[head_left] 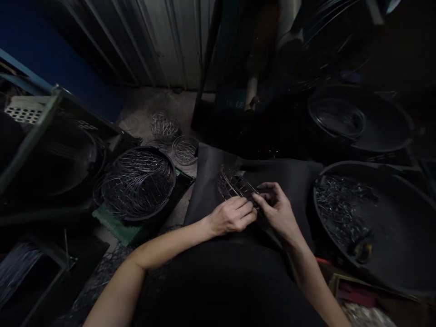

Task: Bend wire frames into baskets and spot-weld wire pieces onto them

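Note:
A round wire frame (235, 184) of thin curved metal wires is held over the black cloth on my lap (293, 175). My left hand (235, 214) wraps its fingers round the near edge of the frame, knuckles up. At the frame's right side, my right hand (275, 206) pinches with thumb and fingers close to the wire ends. Whether a small piece sits between those right fingertips is too dark to tell. The frame's underside is hidden by my left hand.
To the left, a black basin (172, 181) full of curved wires rests on a green crate (114, 227). Wire pieces (165, 125) lie on the floor beyond. A wide black pan (402, 236) at right holds small metal pieces (340, 209); dark machinery (252, 86) stands ahead.

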Demonstrator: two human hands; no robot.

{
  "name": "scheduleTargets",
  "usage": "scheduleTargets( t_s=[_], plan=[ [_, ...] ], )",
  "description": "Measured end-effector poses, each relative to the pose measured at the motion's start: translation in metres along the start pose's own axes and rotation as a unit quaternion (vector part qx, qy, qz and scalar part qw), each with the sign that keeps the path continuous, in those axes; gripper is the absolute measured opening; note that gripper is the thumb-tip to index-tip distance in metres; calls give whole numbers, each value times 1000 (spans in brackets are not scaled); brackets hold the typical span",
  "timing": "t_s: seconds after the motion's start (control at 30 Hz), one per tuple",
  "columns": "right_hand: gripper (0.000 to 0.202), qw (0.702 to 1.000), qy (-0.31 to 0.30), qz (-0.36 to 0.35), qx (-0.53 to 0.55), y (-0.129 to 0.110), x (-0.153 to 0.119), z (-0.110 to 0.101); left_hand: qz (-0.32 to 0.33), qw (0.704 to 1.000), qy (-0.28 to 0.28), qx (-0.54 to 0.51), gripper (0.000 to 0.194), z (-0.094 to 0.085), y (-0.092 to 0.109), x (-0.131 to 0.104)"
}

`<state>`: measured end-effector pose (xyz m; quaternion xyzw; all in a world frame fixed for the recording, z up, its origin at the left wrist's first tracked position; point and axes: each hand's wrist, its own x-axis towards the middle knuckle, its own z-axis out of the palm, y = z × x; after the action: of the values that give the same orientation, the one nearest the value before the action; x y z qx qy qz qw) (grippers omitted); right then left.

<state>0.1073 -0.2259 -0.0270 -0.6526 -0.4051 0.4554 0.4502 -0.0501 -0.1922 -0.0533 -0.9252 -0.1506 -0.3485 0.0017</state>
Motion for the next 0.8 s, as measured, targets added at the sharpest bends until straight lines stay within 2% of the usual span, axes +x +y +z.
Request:
scheduleTargets(
  t_s=[0.07, 0.17, 0.2, 0.27, 0.37, 0.5, 0.6, 0.8],
  plan=[
    [26, 999, 9, -15, -27, -1, 7, -5, -23, 998, 33, -53, 11, -10, -6, -7],
    [21, 997, 13, -29, -76, -4, 21, -12, -123, 985, 73, -100, 16, -31, -16, -14],
    [21, 997, 3, -20, -75, -6, 26, -15, -155, 980, 78, -102, 18, -37, -19, -15],
    [22, 998, -31, 9, -47, -11, 37, -20, -176, 976, 77, -102, 22, -45, -23, -13],
    [25, 997, -71, 35, 8, -18, 52, -26, -144, 982, 67, -107, 24, -46, -28, -4],
    [28, 994, -83, 48, 44, -21, 70, -30, -120, 987, 51, -97, 23, -39, -37, 6],
    [29, 994, -89, 54, 41, -20, 80, -30, -98, 991, 12, -86, 20, -32, -51, 14],
    [31, 994, -75, 58, 45, -21, 83, -28, 43, 997, -56, -27, 25, -8, -75, 43]
  ],
)
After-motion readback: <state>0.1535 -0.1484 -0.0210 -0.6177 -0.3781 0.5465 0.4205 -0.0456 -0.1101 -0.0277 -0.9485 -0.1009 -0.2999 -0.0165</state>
